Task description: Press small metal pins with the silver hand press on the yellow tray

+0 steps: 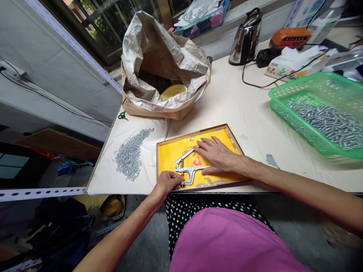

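Silver snap-fastener pliers (192, 174) with a red part at the jaw lie over a shallow yellow-lined tray (167, 155), their handles spread apart. My right hand (217, 155) is on the handles, fingertips over the upper one and thumb by the lower one. At the jaw, my left hand (168, 181) has its fingertips pinched together; what is between them is too small and hidden to make out. Small metal pieces (210, 181) lie along the tray's edges. To the left, a heap of small silver metal pieces (129, 156) rests on the pale table cover.
An open woven sack (167, 105) with dark contents and a yellow dish (173, 91) stands behind the tray. Right of it is a green basket (295, 128) of silver pieces. Green scissors (123, 116), a kettle (246, 37) and a black cord (263, 86) are farther back.
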The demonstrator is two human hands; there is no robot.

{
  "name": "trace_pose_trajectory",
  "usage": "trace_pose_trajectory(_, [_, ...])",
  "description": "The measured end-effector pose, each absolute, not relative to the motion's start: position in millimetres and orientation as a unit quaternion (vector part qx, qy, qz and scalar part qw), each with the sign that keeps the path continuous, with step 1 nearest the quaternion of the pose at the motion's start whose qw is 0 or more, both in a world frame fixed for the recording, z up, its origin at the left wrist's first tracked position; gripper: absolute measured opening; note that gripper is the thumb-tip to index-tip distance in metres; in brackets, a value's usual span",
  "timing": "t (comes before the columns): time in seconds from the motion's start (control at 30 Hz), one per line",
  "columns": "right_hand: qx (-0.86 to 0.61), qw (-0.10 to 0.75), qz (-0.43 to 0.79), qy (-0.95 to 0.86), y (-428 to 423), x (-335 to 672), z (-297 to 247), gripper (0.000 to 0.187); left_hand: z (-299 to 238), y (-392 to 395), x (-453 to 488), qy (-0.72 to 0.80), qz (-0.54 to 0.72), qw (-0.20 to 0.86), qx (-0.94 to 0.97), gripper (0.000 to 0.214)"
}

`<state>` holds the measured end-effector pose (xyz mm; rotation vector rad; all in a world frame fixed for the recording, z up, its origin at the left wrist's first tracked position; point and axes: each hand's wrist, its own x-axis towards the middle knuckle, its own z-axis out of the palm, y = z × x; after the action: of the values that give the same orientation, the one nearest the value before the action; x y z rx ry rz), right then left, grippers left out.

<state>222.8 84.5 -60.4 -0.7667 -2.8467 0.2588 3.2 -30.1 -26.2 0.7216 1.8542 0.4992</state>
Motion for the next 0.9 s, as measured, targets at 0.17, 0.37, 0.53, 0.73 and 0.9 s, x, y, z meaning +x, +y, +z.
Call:
trace_pose_trajectory(0.17, [-0.257, 0.062, 0.084, -0.961, 93.0, 218.3, -57.8, 0.090, -25.1, -30.9, 5.9, 0.775, 0.224, 0.513, 0.295, 0.027])
trace_pose_trajectory(0.37, [-0.277, 0.055, 0.067, -0.957, 87.0, 218.7, -56.2, 0.088, -25.2, -30.5, 5.5, 0.791, 0.207, 0.493, 0.298, 0.028])
trace_pose_trajectory(0.53, [-0.284, 0.064, 0.045, -0.956, 79.9, 218.0, -47.4, 0.091, -31.1, -35.4, 2.4, 0.784, 0.216, 0.486, 0.319, 0.035])
trace_pose_trajectory(0.73, [-0.280, 0.082, 0.038, -0.956, 67.8, 219.9, -39.6, 0.062, -38.9, -43.4, -4.9, 0.778, 0.195, 0.454, 0.387, 0.036])
trace_pose_trajectory(0.9, [-0.288, 0.080, 0.049, -0.953, 60.4, 224.0, -43.6, 0.050, -30.5, -47.2, 0.2, 0.759, 0.201, 0.247, 0.568, 0.021])
